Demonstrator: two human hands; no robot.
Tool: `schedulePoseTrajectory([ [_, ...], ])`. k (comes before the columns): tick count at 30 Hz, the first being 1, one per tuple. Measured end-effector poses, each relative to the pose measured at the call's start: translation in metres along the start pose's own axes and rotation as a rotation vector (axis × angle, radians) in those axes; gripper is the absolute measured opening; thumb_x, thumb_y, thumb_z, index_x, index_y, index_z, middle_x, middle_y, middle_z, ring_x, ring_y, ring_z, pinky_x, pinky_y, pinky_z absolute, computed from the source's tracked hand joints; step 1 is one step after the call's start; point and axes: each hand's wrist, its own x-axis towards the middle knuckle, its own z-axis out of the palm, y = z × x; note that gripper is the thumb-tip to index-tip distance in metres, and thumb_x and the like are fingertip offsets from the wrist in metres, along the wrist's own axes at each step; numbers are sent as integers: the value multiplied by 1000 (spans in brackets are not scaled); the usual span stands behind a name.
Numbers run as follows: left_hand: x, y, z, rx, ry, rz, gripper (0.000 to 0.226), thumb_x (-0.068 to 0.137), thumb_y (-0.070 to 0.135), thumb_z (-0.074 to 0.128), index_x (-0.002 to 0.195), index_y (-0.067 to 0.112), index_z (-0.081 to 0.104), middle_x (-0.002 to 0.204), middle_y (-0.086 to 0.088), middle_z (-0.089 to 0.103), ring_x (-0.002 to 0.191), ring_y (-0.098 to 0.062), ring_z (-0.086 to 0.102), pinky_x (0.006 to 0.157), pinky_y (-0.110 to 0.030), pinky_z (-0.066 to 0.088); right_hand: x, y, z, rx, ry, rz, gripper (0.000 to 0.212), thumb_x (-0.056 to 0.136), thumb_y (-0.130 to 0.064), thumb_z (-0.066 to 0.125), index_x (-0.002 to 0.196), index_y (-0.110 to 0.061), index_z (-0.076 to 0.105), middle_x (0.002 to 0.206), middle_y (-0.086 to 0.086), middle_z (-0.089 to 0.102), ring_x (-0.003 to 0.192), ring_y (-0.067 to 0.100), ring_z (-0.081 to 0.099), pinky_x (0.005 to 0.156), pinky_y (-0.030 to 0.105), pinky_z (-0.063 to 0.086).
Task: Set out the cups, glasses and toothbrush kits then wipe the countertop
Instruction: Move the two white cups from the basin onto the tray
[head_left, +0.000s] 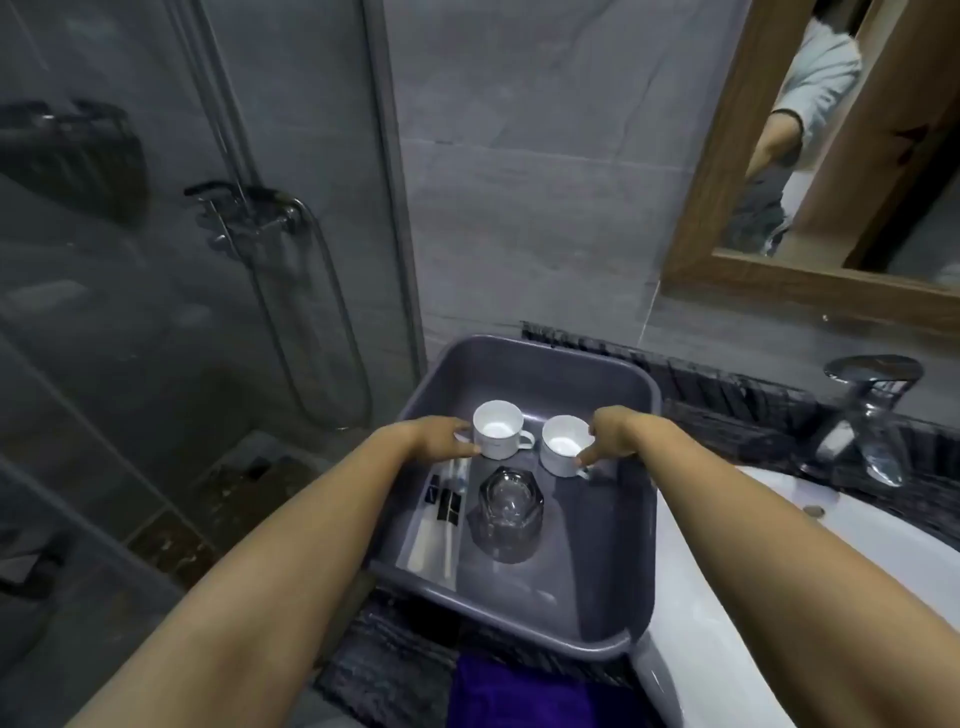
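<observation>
Fingers of left hand (441, 439) grip left cup (497, 430) — right hand (615, 434), right cup (562, 446).

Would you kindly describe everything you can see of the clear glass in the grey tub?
The clear glass is a thick, transparent tumbler with faceted, angular sides, apparently empty. It stands on the floor of the grey tub, near its middle, just right of the toothbrush kits and in front of the two white cups. Whether it is mouth up is unclear. Nothing holds it.
</observation>
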Motion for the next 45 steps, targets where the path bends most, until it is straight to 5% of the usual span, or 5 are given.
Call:
schedulePoseTrajectory([
  [5,21,-8,26,-154,69,-108,81,84,42,61,144,5,23,153,-12,30,137,-25,35,110,-30,30,12,-6,22,160,21,100,58,79,-36,70,121,0,53,125,15,60,99,29,61,72,27,41],
  [16,67,-8,51,-434,350,-43,83,62,26,84,132,8,42,131,-10,56,117,-24,54,89,-23,40,40,-8,66,655,289,341,47,85,-6,57,128,-1,39,132,19,52,118,39,53,92,39,46],
  [30,90,-18,62,-828,298,80,86,54,24,87,129,24,46,127,2,56,117,-16,53,103,-36,44,61,-26,95,1590,150,352,23,83,-4,67,103,4,62,75,11,60,41,11,58,38,14,49],
  [41,95,-18,66,-837,317,66,84,53,24,87,125,26,45,117,7,55,111,-14,53,94,-26,43,62,-33,111,1600,280,256,38,85,-8,65,106,22,55,63,8,58,42,5,57,40,10,47],
  [45,90,-13,63,-790,324,50,84,53,25,87,126,24,47,116,8,55,109,-13,52,89,-23,40,60,-33,113,1538,372,271,21,86,-7,63,67,1,59,59,9,54,44,10,53,40,13,47],
])
